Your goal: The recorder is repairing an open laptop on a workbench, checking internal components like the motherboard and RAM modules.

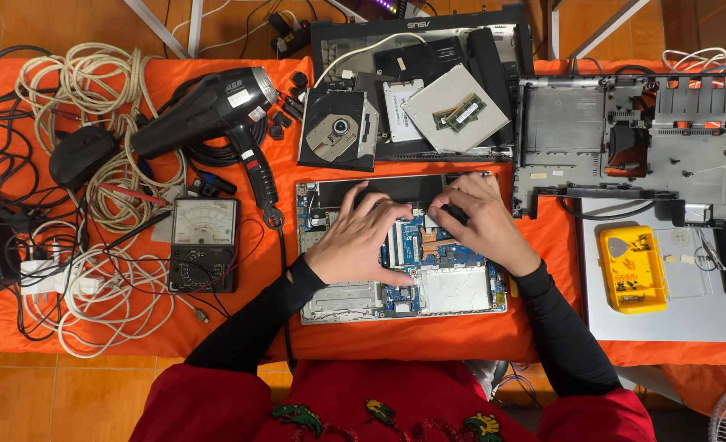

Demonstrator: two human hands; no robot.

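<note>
Your red embroidered garment point(379, 405) fills the bottom of the view, and your black sleeves run up from it to the opened laptop base with its blue circuit board and silver metal frame point(453, 290), lying flat on the orange-covered table point(428, 336) right in front of you. Your left hand point(361, 237) lies spread over the upper left of the board, fingers curled down onto it; your right hand point(481, 221) is bunched at the upper middle, fingertips pinched narrow around something small and dark (too hidden to tell what).

The risk here is force: both hands press close together on bare electronics, so a slip or a hard pull could bend a connector or tear a thin ribbon cable. Your left palm also covers much of the board, hiding what the fingers touch.

Around you, the black hair dryer point(207, 110) lies to the upper left, its cord trailing down beside the laptop's left edge, near your left forearm. A black analogue multimeter point(203, 245) lies further left among tangled white cables point(105, 123). Above the board lies a black laptop shell holding loose parts point(420, 90); to the right, a grey stripped chassis point(633, 135) and a yellow plastic parts box point(631, 268), well apart from your hands.
</note>
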